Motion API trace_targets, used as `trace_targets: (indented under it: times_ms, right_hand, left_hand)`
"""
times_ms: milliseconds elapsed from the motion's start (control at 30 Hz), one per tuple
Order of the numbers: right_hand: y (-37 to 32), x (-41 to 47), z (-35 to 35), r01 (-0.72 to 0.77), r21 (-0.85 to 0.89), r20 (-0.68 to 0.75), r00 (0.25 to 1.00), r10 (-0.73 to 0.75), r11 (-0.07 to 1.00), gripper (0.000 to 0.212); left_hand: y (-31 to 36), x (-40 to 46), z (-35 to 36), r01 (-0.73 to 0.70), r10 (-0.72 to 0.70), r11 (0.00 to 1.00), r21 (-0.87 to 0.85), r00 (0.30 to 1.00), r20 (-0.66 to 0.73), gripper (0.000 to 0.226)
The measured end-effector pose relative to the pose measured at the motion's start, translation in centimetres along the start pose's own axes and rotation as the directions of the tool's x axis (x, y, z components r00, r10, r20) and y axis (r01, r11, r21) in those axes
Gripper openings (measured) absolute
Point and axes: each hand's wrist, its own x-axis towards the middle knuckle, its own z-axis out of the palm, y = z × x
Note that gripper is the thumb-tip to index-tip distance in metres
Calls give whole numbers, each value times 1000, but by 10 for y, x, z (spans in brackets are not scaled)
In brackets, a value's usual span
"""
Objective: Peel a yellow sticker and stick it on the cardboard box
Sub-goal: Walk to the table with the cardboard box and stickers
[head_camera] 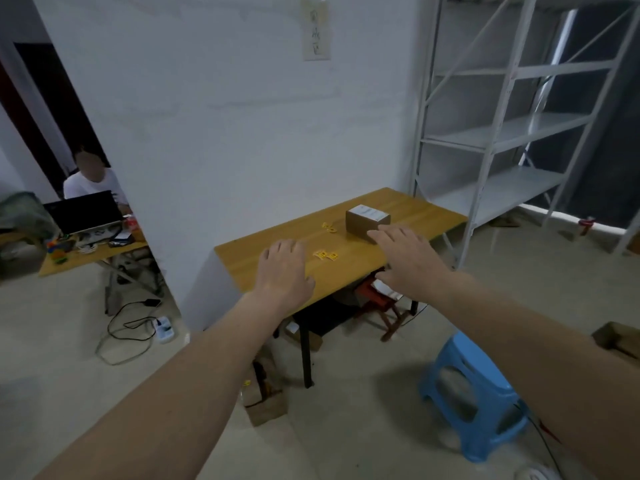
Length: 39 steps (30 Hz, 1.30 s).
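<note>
**A:** Status?

**B:** Yellow stickers (325, 255) are on the table (242, 252), in the gap between my hands, closer to the left one. A second small yellow bunch (329, 226) lies further out, beyond both hands. The cardboard box (362, 221) sits just past my right fingertips, its near corner covered by them.

**A:** Hands?

**B:** Left hand (285, 268) flat, fingers spread, holding nothing. Right hand (403, 254) the same: open, palm down, empty. I can't tell whether either actually touches the table.

**A:** Progress?

**B:** Looks like zero. Nothing picked up, no yellow on the visible box faces, only a white label on top. Peel and stick both remain, I'd say.

**A:** Blind spots?

**B:** Stickers are too small to tell sheets from loose pieces or backing. Box's far sides are hidden. My elbows are cut off by the frame.
</note>
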Motion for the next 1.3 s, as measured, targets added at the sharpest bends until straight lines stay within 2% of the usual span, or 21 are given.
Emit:
trace_targets:
  times_ms: [200, 367, 533, 667, 900, 1133, 1300]
  right_hand:
    - [48, 96, 52, 21, 85, 50, 998, -26, 996, 79]
    - [103, 184, 76, 21, 65, 25, 999, -23, 998, 77]
    - [158, 271, 99, 45, 66, 35, 998, -48, 997, 76]
    - [191, 324, 122, 52, 96, 51, 997, -57, 994, 77]
    - [252, 412, 173, 63, 64, 73, 995, -67, 996, 78]
    - [311, 537, 207, 72, 47, 125, 989, -78, 996, 77]
    - [348, 619, 219, 94, 63, 90, 991, -99, 994, 76]
  left_hand:
    - [-3, 100, 57, 0, 1, 998, -56, 1000, 9, 61]
    - [6, 204, 89, 53, -50, 997, -55, 997, 61, 60]
    - [18, 313, 95, 45, -46, 996, -75, 999, -16, 61]
    - [21, 374, 112, 50, -52, 994, -94, 999, -15, 63]
    - [28, 486, 178, 50, -46, 995, -87, 998, 47, 63]
    - [20, 618, 235, 57, -47, 987, -149, 997, 66, 63]
    - [14, 715, 260, 56, -47, 987, -150, 997, 63, 65]
